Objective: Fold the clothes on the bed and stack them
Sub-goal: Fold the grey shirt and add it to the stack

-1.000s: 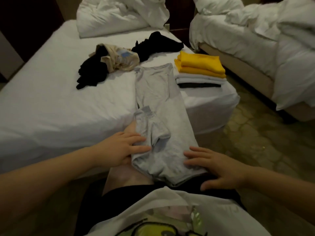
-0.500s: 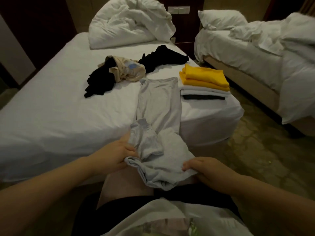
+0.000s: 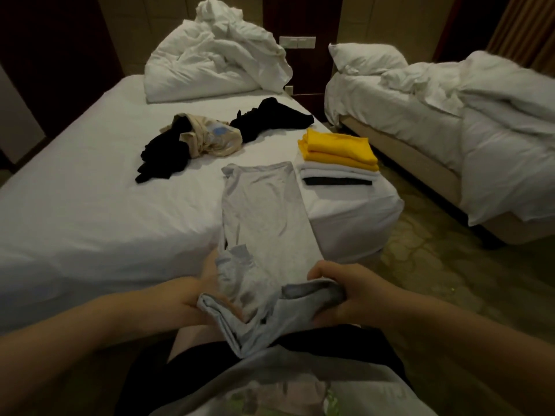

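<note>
A grey shirt point(image 3: 264, 211), folded into a long strip, lies across the near corner of the white bed point(image 3: 90, 205) and hangs over its edge onto my lap. My left hand point(image 3: 198, 289) grips its near left edge. My right hand point(image 3: 354, 292) grips the lifted near right corner, fingers curled round the cloth. To the right of the shirt stands a stack of folded clothes point(image 3: 339, 163), yellow on top, white and black below. Unfolded clothes lie further back: a black piece point(image 3: 162, 154), a beige piece point(image 3: 210, 136) and another black piece point(image 3: 270, 115).
A crumpled white duvet point(image 3: 216, 61) is heaped at the head of the bed. A second bed point(image 3: 450, 121) with rumpled bedding stands to the right across a strip of patterned floor point(image 3: 435, 265). My knees and black shorts are below the shirt.
Both hands went from lying flat on the shirt's near end to gripping it and lifting it off my lap. The camera view tilted upward.
</note>
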Demonstrator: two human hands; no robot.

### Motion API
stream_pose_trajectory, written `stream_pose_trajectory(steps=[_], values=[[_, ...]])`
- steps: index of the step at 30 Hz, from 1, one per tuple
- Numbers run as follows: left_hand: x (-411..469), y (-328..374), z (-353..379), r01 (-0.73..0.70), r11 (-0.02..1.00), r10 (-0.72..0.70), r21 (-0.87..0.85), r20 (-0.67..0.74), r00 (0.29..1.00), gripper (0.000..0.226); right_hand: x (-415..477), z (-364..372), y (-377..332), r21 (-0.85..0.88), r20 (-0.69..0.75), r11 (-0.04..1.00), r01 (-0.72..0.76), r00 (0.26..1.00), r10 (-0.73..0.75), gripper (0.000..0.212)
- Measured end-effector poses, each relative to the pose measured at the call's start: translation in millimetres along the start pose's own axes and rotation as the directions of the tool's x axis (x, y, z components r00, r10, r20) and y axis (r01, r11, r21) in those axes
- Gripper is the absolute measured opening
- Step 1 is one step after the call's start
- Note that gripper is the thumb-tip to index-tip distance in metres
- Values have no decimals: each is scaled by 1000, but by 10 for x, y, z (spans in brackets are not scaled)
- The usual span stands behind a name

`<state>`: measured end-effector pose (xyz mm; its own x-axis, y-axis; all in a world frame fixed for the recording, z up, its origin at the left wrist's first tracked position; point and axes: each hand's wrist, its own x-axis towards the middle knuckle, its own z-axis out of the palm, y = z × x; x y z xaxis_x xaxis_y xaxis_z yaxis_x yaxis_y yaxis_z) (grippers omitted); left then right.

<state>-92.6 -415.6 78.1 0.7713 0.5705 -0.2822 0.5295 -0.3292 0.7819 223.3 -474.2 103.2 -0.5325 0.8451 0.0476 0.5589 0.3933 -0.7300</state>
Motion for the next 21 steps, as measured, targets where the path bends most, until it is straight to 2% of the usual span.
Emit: stream_pose_trajectory(steps=[3,5,7,9,11,13,15,17,21], values=[[31,82,-93,6,997,-5,-75,12,1000,68,-15,-85,-14,63,-71,998,0,997,4,18],[80,193,-223,-24,987,15,-161,-59,998,62,101,-204,-29,97,-200,995,11,980,9,12],[190,311,-402,-82,952,34,-295,-164,986,60,333,-377,-9,104,-335,994,21,942,15,17],[372,358,-613,-151,891,7,-428,-319,948,68,625,-563,53,146,-450,989,28,892,41,26],[595,338,-835,-222,800,-43,-558,-422,905,85,913,-717,152,221,-564,974,50,822,86,31],[817,323,-1047,-254,688,-81,-679,-421,904,95,1183,-834,277,279,-670,955,101,733,118,31],[1031,259,-1267,-256,532,-97,-807,-358,928,88,1462,-935,382,284,-744,950,125,654,136,29],[1264,184,-1494,-229,419,-95,-879,-293,951,75,1808,-1052,495,277,-783,952,132,605,144,28],[1903,-197,-2005,-234,239,-158,-942,-276,948,66,2726,-1259,910,236,-794,971,27,582,177,24]])
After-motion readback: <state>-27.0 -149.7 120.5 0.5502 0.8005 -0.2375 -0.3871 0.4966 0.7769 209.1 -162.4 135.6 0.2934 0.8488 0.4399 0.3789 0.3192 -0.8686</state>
